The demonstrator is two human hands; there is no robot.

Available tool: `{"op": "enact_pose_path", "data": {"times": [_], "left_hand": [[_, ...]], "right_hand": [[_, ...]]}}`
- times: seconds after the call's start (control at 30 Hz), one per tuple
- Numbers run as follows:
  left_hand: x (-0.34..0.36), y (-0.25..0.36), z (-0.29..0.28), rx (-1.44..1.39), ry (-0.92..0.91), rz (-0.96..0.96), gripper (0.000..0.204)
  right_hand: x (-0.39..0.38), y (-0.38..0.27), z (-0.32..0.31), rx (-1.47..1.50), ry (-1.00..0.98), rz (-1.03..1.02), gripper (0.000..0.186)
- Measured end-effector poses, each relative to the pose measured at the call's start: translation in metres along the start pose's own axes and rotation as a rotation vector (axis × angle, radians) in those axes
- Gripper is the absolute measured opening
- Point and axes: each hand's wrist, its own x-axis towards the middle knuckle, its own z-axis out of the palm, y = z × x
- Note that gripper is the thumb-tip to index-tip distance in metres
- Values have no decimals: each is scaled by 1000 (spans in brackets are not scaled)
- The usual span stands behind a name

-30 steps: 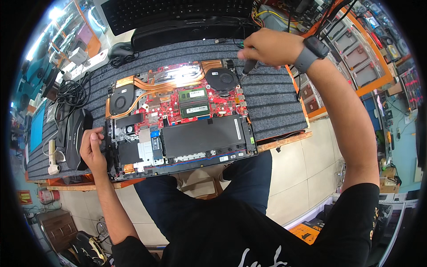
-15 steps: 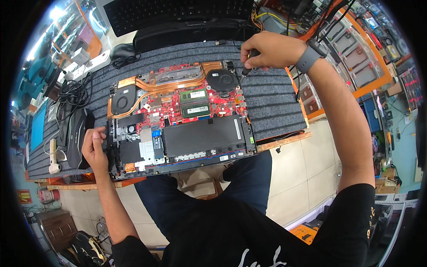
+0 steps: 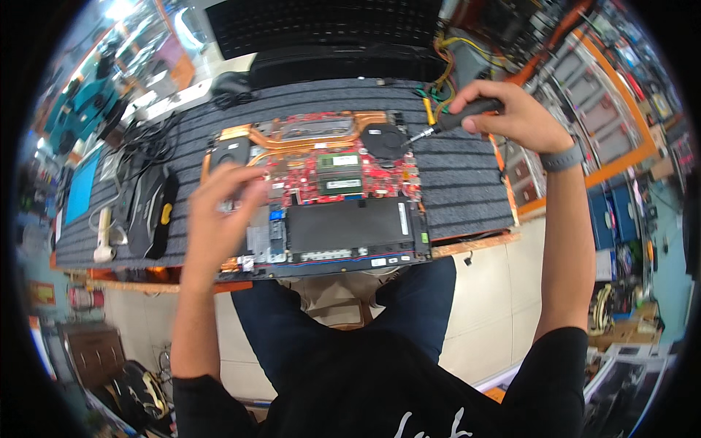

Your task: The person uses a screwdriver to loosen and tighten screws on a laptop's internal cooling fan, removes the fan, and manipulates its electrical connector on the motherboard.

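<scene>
An opened laptop (image 3: 347, 226) lies on a grey ribbed mat (image 3: 467, 204), showing a red board, copper heat pipes, two memory modules (image 3: 337, 175) and black fans. My right hand (image 3: 518, 117) grips a black-handled screwdriver (image 3: 423, 135), its metal tip at the edge of the right fan (image 3: 381, 137). Motion smears my left hand (image 3: 223, 204) over the laptop's left part, below the left fan (image 3: 228, 155); whether its fingers hold anything is unclear.
A black keyboard (image 3: 321, 29) stands behind the mat, with a mouse (image 3: 230, 84) and yellow wires (image 3: 467, 47) nearby. Coiled cables (image 3: 150, 135), a black elongated item (image 3: 150, 212) and a small white device (image 3: 104, 233) lie leftward. An orange-framed display case (image 3: 606, 102) is at right.
My left hand has risen from beside the laptop's left edge to over it. The screwdriver has tilted flatter, my right hand dropping and shifting rightward. The whole view has shifted slightly.
</scene>
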Motion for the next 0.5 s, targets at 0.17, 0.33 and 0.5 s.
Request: {"op": "enact_pose_path", "data": {"times": [0.17,0.33,0.5], "left_hand": [[27,42,47,21,-119,164,43],[35,39,50,-85,-183,117,20],[42,-20,12,83,-3,163,20]], "right_hand": [[16,-33,28,158,-20,-59,24],[20,-36,50,235,-6,-129,23],[-6,7,68,361,309,34,28]]}}
